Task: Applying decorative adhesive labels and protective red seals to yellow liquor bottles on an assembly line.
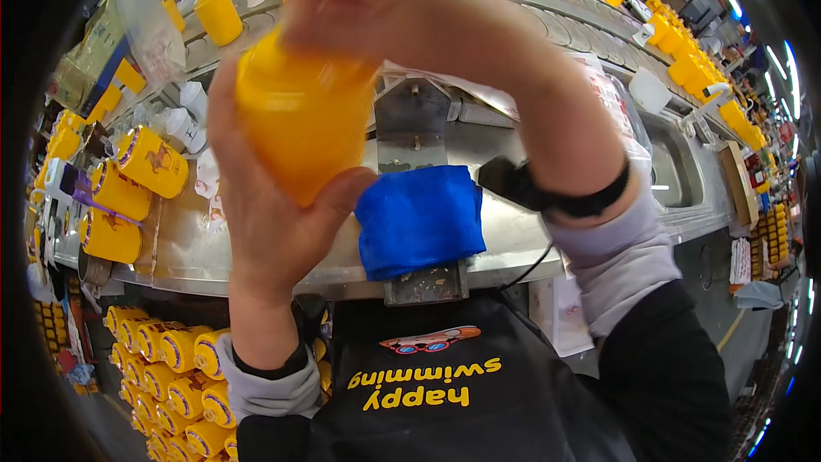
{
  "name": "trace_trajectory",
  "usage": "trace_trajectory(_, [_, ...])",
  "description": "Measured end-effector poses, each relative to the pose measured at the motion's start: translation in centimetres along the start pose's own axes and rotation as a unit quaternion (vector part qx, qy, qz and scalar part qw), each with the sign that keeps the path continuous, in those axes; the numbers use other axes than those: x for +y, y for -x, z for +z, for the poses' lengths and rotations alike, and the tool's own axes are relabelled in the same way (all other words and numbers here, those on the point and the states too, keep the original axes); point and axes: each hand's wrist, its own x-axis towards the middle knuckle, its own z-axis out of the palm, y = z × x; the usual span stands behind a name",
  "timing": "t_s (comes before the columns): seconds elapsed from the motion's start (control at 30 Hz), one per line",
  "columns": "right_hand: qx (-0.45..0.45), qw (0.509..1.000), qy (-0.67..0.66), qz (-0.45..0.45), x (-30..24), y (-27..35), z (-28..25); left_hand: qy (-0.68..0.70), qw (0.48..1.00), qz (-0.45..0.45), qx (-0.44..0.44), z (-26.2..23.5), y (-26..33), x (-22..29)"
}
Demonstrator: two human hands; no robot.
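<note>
1. My left hand (265, 197) wraps the yellow bottle (299, 124) from below, thumb on its front, held up close to my face.
2. My right hand (402, 8) is closed over the bottle's top, so the cap end is hidden.
3. Best bet, I think: keep the left grip firm and only turn with the right.
4. The blue cloth (419, 218) lies just under my hands on the steel bench (513, 248).
5. More bottles crowd my left; the bench edge is right below, with little room.

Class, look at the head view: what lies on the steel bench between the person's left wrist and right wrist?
In the head view, a folded blue cloth lies on the steel bench between the wrists, below the yellow bottle gripped by the left hand and right hand.
</note>
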Motion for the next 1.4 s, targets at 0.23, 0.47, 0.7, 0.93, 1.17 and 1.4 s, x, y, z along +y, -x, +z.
trace_trajectory(0.23, [0.039,0.988,-0.141,-0.059,-1.5,3.3,6.2,0.029,0.987,-0.149,0.063,-0.4,8.6,-1.8])
trace_trajectory(0.47, [-0.154,0.861,0.349,0.337,10.0,12.2,-4.8,0.217,0.950,-0.202,0.100,-0.3,12.3,-3.2])
trace_trajectory(0.7, [-0.062,0.929,0.226,0.286,11.7,22.3,-4.0,0.186,0.959,-0.190,0.095,0.3,12.5,-3.4])
trace_trajectory(0.93, [-0.015,0.936,0.287,0.202,9.9,21.7,-2.0,0.144,0.965,-0.200,0.094,0.2,13.3,-3.7])
trace_trajectory(1.17, [0.022,0.933,0.308,0.185,10.5,21.2,-1.0,0.127,0.963,-0.217,0.100,0.4,13.2,-3.1])
trace_trajectory(1.4, [-0.006,0.935,0.266,0.234,9.8,19.7,-2.4,0.119,0.961,-0.231,0.096,0.3,13.4,-3.0])
